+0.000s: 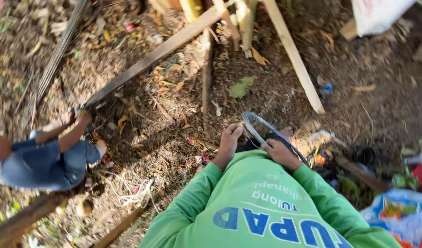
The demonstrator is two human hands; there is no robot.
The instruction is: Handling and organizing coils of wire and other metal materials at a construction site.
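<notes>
A coil of thin grey wire (pixel 258 121) is held in front of my green-sleeved chest. My left hand (pixel 230 138) pinches the coil at its near-left side, fingers closed on the strands. Gripping the coil's lower right part, my right hand (pixel 280 152) has the wire running on past the wrist. Bare soil with dry leaves lies underneath. At the left another person in blue clothes (pixel 45 163) crouches, with a hand (pixel 81 115) at the end of a long wooden plank (pixel 151 57).
Several wooden planks (pixel 294 57) lean across the ground ahead. A bundle of thin steel rods (pixel 58 50) lies at the upper left. A white sack (pixel 376 14) sits top right, a colourful bag (pixel 399 216) bottom right, tangled white rope (pixel 136 193) near my left elbow.
</notes>
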